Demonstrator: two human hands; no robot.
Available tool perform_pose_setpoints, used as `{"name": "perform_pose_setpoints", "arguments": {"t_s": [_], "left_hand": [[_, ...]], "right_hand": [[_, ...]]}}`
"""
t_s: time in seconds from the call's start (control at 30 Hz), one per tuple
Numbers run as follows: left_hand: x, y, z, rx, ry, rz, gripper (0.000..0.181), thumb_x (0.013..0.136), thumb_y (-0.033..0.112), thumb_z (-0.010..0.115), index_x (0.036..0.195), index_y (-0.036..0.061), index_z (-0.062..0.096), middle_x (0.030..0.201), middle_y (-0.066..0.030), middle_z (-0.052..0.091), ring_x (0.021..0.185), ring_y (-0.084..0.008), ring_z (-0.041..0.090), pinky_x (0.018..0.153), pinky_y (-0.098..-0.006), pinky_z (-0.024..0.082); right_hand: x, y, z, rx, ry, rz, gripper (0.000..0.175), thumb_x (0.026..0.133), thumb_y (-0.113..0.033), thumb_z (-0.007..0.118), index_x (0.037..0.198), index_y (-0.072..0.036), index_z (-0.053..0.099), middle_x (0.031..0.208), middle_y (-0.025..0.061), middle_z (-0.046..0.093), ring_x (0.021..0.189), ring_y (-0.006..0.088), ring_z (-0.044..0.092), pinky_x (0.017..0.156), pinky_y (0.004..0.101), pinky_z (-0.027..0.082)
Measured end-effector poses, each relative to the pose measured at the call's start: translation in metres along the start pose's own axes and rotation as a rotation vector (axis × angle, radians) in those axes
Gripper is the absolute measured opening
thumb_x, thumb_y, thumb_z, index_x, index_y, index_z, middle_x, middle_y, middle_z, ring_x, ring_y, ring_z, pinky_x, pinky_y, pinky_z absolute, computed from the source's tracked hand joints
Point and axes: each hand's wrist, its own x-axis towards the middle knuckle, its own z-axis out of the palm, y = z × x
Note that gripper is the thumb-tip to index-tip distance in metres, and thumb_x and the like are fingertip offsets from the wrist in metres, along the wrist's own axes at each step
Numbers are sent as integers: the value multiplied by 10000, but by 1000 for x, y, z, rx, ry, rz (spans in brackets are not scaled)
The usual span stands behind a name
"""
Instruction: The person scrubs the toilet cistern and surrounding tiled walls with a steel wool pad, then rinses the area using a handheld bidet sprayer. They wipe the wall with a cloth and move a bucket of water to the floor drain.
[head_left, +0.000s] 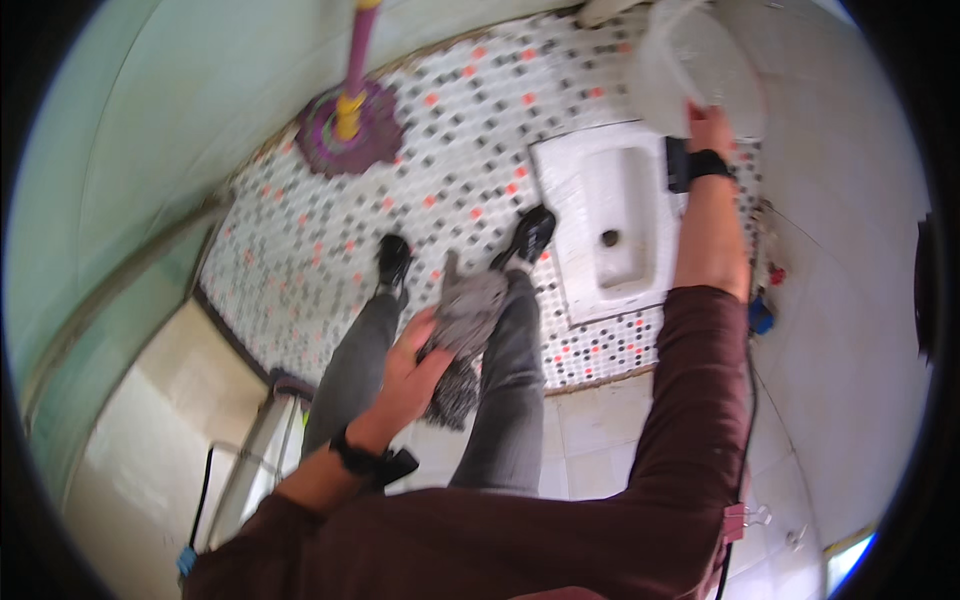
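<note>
My left hand (412, 367) grips a crumpled grey cloth (469, 311), which hangs in front of my legs above the tiled floor. A dark, shaggy part of it dangles below my fingers. My right hand (709, 131) reaches far forward and holds the rim of a translucent white plastic basin (720, 71), tilted beside the wall at the upper right. Both wrists wear black bands with a small black device. Between my right forearm and my shoes lies a white ceramic squat toilet (622, 217) set in the floor.
A purple mop (349, 131) with a yellow joint stands on the mosaic floor (465, 142) by the left wall. A grey pipe (124, 285) runs along that wall. Small red and blue items (761, 315) lie at the right wall's foot. A cable runs down my right side.
</note>
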Motion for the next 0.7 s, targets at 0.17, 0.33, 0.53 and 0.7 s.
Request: {"name": "perform_pose_setpoints", "arguments": {"t_s": [0.17,0.33,0.53,0.7], "left_hand": [[0,-2,6,48,24,46,337,759,-6,491,1087,-51,553,1172,-103,498,1065,-179,482,924,-283,358],[-2,9,4,49,27,30,334,743,-13,475,1061,-59,565,1159,-97,500,1074,-179,476,933,-287,352],[-4,16,1,103,-1,58,341,741,-11,477,1068,-55,562,1156,-102,513,1079,-186,475,940,-296,348],[-10,20,-4,78,-57,73,344,741,-15,473,1072,-52,558,1154,-106,515,1081,-194,478,947,-300,343]], "right_hand": [[-43,-25,20,279,101,172,315,766,-307,645,783,-1,572,696,191,608,671,369,590,623,420,466],[-68,-53,6,1897,377,1357,245,789,2,465,1016,92,441,1054,211,455,926,358,510,754,480,524],[-98,-54,-18,1743,341,1423,132,757,7,472,855,95,480,913,199,489,831,320,522,696,465,513],[-119,-50,-29,1651,290,1354,163,680,18,502,838,56,497,770,168,497,604,274,499,552,437,459]]}}
